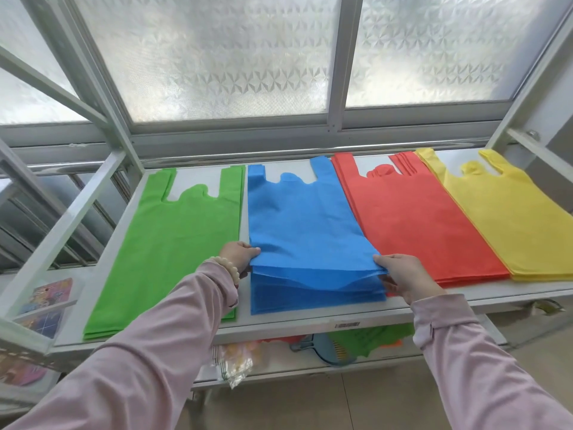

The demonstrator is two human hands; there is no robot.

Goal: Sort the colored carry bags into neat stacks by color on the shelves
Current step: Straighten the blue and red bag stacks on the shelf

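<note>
While left hand (pixel 237 255), right hand (pixel 403 274) pinch blue stack (pixel 304 218): three more (flat) alongside.

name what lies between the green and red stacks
The blue stack, held at its near corners by the left hand and right hand; head view shows it.

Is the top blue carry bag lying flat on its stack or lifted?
Partly lifted: the left hand and right hand pinch the near corners of the blue non-woven carry bag, raising that edge off the stack.
</note>
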